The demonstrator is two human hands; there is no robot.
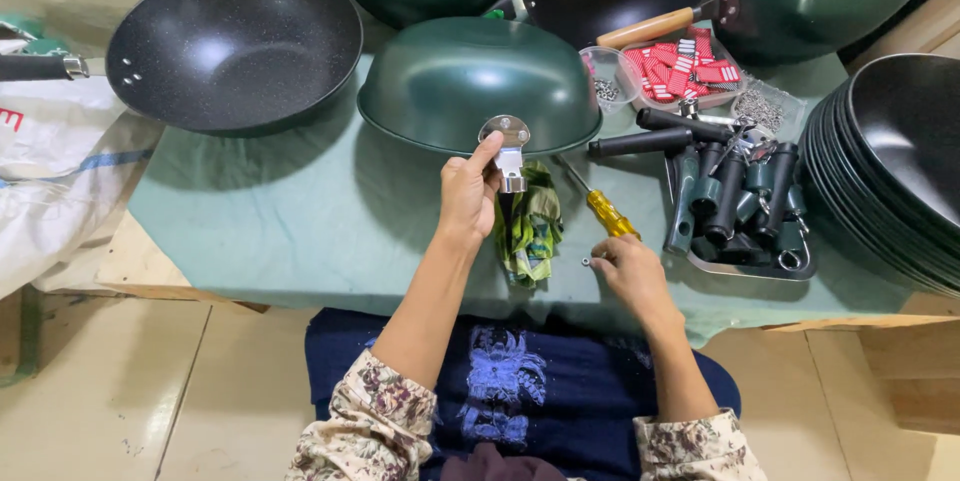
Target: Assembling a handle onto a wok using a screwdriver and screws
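Head view, your left hand (pixel 468 191) pinching a metal bracket (pixel 508 153) at the upturned green wok (pixel 478 81), right hand (pixel 630 271) closed on a small screw (pixel 587 262) beside the screwdriver (pixel 600 205) on the table (pixel 300 211)

Upright metal handle bracket (pixel 508 151) (shiny)

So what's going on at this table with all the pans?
A person sits at a table covered in green cloth. The left hand holds a shiny metal handle bracket up against the rim of an upside-down green wok. The right hand rests on the cloth, pinching a small screw, next to a yellow-handled screwdriver. A tray of black handles and stacked pans sit to the right.
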